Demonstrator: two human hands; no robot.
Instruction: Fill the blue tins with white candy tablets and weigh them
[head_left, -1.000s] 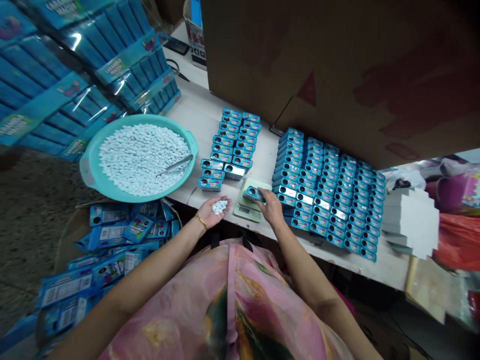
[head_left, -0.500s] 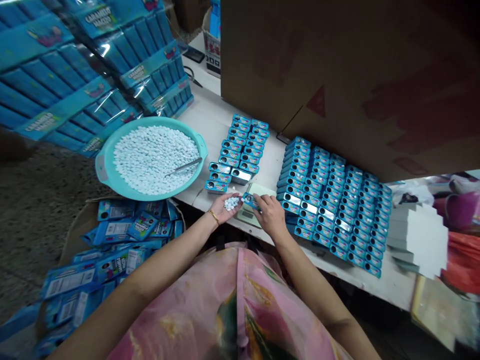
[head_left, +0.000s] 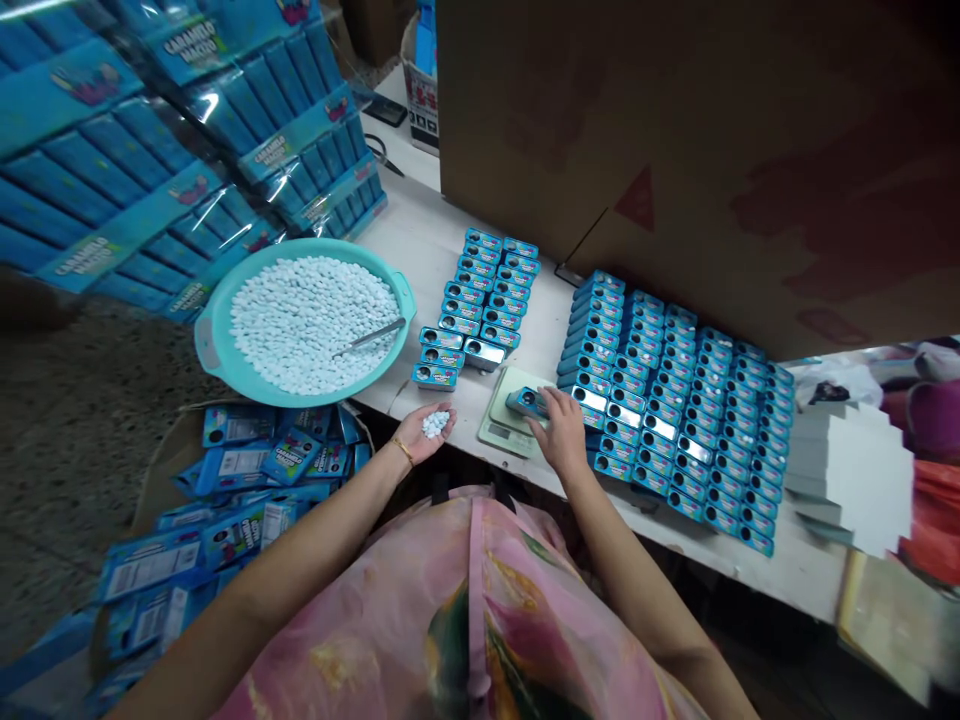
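Overhead view across a white-topped worktop. The left hand lies palm up, its fingers open and slightly cupped, carrying a small heap of pale blue oval candies on the palm. The right hand sits at the edge of a pale digital scale, with its fingers laid over the end of a small blue metal tin, which lies on the scale's platform; whether they grip or only rest cannot be told. Left of the scale, a 2-column block of blue tins stands in neat rows; to the right, a larger block of blue tins fills the worktop, a few showing bare silver faces. Beyond the left hand, a round turquoise plastic basin holds a deep, wide layer of candies, with a steel scoop lying on top. Many candies remain in the basin, and dozens of tins are already ranked.
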